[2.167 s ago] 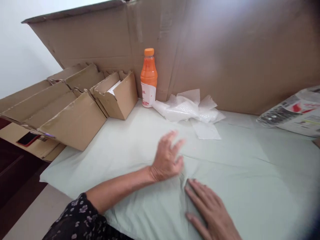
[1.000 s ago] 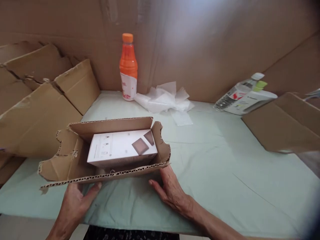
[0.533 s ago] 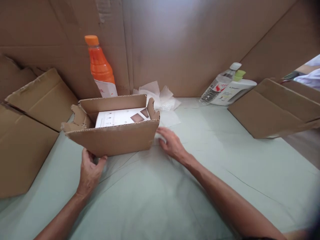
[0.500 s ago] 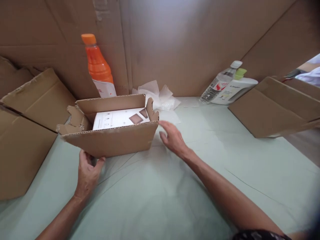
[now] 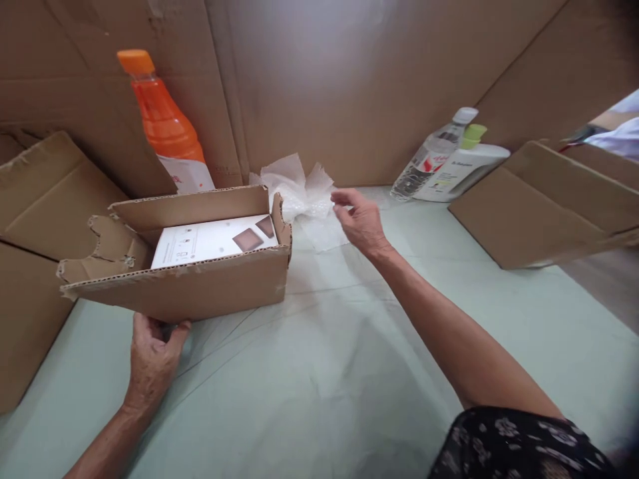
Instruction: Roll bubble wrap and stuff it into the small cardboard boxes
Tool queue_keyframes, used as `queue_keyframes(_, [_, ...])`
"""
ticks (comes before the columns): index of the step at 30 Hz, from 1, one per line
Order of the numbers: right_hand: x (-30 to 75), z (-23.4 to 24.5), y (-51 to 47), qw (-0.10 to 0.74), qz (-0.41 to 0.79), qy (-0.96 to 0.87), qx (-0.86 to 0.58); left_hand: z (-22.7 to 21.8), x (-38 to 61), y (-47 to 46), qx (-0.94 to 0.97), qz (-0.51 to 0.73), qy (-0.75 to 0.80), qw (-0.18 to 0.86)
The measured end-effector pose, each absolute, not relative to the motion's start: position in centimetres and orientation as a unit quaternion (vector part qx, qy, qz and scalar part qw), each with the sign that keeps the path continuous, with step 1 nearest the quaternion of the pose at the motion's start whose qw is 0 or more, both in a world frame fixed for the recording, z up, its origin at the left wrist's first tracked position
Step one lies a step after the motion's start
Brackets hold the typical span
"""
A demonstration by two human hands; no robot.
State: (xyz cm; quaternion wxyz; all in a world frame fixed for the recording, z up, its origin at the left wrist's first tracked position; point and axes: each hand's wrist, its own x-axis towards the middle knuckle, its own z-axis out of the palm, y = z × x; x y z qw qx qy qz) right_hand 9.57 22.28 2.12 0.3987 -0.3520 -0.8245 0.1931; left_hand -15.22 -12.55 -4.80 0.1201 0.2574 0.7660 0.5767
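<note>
An open cardboard box (image 5: pixel 200 286) stands left of the middle, its short flaps raised. Inside lies a white printed carton (image 5: pixel 204 243) with brown square pictures. At the front lower left edge of the box, my left hand (image 5: pixel 152 359) is curled against it; the thumb shows, while some fingertips are hidden by the box. Beyond the box's right end is a crumpled piece of bubble wrap (image 5: pixel 312 203). My right hand (image 5: pixel 360 219) is at the wrap's right edge, fingers apart and slightly bent, holding nothing; whether the fingertips touch the wrap I cannot tell.
An orange drink bottle (image 5: pixel 172 130) leans on the cardboard back wall (image 5: pixel 374 100). At the right back lean a clear bottle (image 5: pixel 429 156) and a white bottle (image 5: pixel 464 173). Open cardboard boxes flank both sides, one at left (image 5: pixel 30 313), another at right (image 5: pixel 524 213).
My right hand has left the box's right end and moved away from me to the bubble wrap. My left hand stays at the box. The view has shifted slightly to the right.
</note>
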Motion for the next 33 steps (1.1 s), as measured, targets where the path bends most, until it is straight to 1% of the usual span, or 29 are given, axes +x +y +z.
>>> queue_keyframes(3, [8.7,1.5,21.2,0.281,0.099,-0.892,-0.340,-4.5,-15.0,-12.4,0.259,0.573,0.770,0.108])
queue_keyframes(4, [7.4,1.2,21.0,0.260,0.087,-0.902,-0.334,-4.4,-14.9,-12.3,0.263,0.574,0.769,0.105])
queue_keyframes(6, [4.0,1.0,20.9,0.254,0.112,-0.904,-0.324,-4.4,-14.9,-12.2,0.271,0.575,0.765,0.101])
queue_keyframes(8, [0.9,1.3,21.5,0.276,0.158,-0.891,-0.325,-4.4,-14.9,-12.2,0.277,0.575,0.764,0.096])
queue_keyframes(10, [-0.6,2.1,22.5,0.300,0.178,-0.874,-0.339,-4.6,-15.0,-12.3,0.279,0.572,0.766,0.091])
queue_keyframes(12, [0.1,3.2,23.5,0.352,0.203,-0.840,-0.360,-4.8,-15.1,-12.3,0.279,0.575,0.764,0.092])
queue_keyframes(13, [1.2,3.9,23.8,0.395,0.243,-0.808,-0.364,-4.9,-15.2,-12.4,0.279,0.578,0.761,0.095])
queue_keyframes(15, [4.8,5.1,23.5,0.481,0.365,-0.714,-0.355,-5.1,-15.3,-12.5,0.276,0.581,0.759,0.101])
queue_keyframes(17, [9.1,6.1,21.7,0.520,0.480,-0.620,-0.339,-5.2,-15.4,-12.6,0.274,0.580,0.759,0.107])
queue_keyframes(19, [13.1,6.7,18.5,0.510,0.533,-0.580,-0.347,-5.3,-15.5,-12.6,0.275,0.581,0.758,0.113])
queue_keyframes(23, [18.3,8.1,10.9,0.447,0.566,-0.570,-0.395,-5.1,-15.4,-12.6,0.280,0.589,0.750,0.111])
queue_keyframes(25, [19.4,9.9,7.6,0.405,0.573,-0.582,-0.411,-4.9,-15.2,-12.5,0.291,0.589,0.747,0.107])
queue_keyframes(27, [20.0,12.1,5.1,0.384,0.573,-0.595,-0.413,-4.7,-15.1,-12.4,0.300,0.592,0.740,0.105])
queue_keyframes(30, [19.9,14.4,4.0,0.380,0.572,-0.613,-0.391,-4.5,-14.8,-12.4,0.306,0.604,0.728,0.103])
queue_keyframes(33, [18.7,13.1,6.5,0.333,0.581,-0.636,-0.383,-4.3,-14.6,-12.3,0.316,0.615,0.716,0.099])
